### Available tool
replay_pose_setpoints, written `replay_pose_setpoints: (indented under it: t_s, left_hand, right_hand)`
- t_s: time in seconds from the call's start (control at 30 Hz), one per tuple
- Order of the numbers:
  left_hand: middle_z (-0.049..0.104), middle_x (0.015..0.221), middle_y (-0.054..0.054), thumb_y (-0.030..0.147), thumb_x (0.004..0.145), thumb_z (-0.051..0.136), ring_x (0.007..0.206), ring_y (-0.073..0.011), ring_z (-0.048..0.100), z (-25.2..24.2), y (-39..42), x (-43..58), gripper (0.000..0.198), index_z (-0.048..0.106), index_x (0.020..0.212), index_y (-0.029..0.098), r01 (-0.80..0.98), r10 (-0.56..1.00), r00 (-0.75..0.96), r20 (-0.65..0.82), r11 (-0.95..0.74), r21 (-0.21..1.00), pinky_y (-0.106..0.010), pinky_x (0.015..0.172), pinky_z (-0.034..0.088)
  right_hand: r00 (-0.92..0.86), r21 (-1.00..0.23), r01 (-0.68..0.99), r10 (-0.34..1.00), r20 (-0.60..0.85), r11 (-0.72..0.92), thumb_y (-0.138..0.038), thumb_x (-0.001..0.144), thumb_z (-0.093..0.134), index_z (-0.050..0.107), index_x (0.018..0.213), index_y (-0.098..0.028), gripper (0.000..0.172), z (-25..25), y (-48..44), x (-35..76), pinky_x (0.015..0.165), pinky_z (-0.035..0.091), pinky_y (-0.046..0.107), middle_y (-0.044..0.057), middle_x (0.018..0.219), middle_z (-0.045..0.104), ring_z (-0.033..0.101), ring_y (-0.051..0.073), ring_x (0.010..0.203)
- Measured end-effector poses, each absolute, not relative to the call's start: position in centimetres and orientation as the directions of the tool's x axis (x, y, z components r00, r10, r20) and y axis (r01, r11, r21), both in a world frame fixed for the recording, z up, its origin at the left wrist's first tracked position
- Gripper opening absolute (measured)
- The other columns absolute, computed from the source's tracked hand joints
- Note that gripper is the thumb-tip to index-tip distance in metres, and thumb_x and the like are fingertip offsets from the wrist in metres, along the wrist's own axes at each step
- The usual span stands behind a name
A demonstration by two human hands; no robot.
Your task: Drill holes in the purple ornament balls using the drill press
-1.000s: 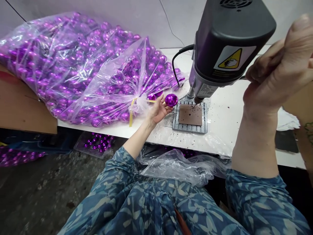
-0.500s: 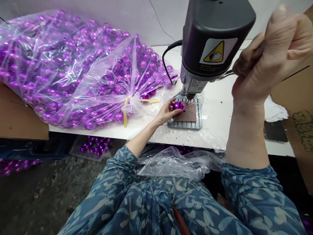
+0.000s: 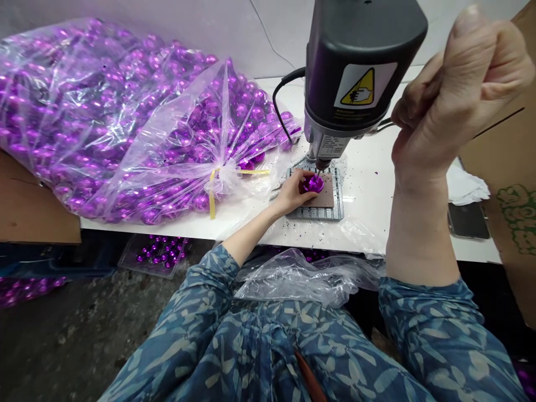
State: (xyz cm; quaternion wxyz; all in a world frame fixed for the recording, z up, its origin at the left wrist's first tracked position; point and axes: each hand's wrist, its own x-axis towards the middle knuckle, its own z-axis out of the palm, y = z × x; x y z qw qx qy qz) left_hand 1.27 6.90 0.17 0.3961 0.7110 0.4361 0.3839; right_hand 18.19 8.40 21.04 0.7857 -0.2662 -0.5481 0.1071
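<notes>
My left hand (image 3: 295, 192) pinches a shiny purple faceted bead (image 3: 313, 183) between thumb and fingers. The bead rests on a brown square board (image 3: 325, 196), right beneath the bit of a small drill press (image 3: 360, 67). Whether the bit touches the bead I cannot tell. Under the board lies the slotted metal base (image 3: 338, 209) of the press. Raised at the right, my right hand (image 3: 464, 95) is closed in a fist round the feed lever (image 3: 382, 126), whose thin rod runs from the press into the fist; its end is hidden.
A tied clear bag (image 3: 125, 123) of purple beads fills the left of the white table (image 3: 366, 190). Below it stands a clear tray (image 3: 161, 257) of beads. A phone (image 3: 468, 220), white cloth (image 3: 467, 187) and cardboard box (image 3: 511, 162) are at right. Crumpled plastic (image 3: 305, 276) covers my lap.
My left hand has moved the bead slightly right, under the drill bit. The right fist stays round the lever. The whole view has shifted a little.
</notes>
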Motion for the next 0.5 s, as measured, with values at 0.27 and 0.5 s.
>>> replay_pose_setpoints:
  t_s: [0.27,0.5]
  left_hand:
    - [0.070,0.130,-0.013,0.031,0.084,0.086,0.128,-0.0322,0.062,-0.3,6.3,1.7,0.057,0.065,0.136,0.021,0.352,0.902,0.331,0.278,-0.392,0.850,-0.051,0.110,0.053]
    - [0.066,0.140,-0.014,0.036,0.087,0.085,0.142,-0.0336,0.056,-1.2,6.4,1.7,0.058,0.064,0.139,0.023,0.297,0.902,0.332,0.275,-0.377,0.877,-0.053,0.118,0.049]
  right_hand:
    - [0.413,-0.536,0.071,0.464,0.783,0.841,-0.086,0.068,0.063,0.020,0.059,-0.023,0.077,20.8,8.5,18.2,0.036,0.007,0.029,-0.009,0.040,0.027,0.025,0.004,0.031]
    - [0.415,-0.501,0.096,0.423,0.806,0.860,-0.076,0.080,0.066,0.018,0.060,-0.019,0.077,19.6,7.7,18.5,0.038,0.015,0.025,-0.009,0.041,0.027,0.027,0.002,0.033]
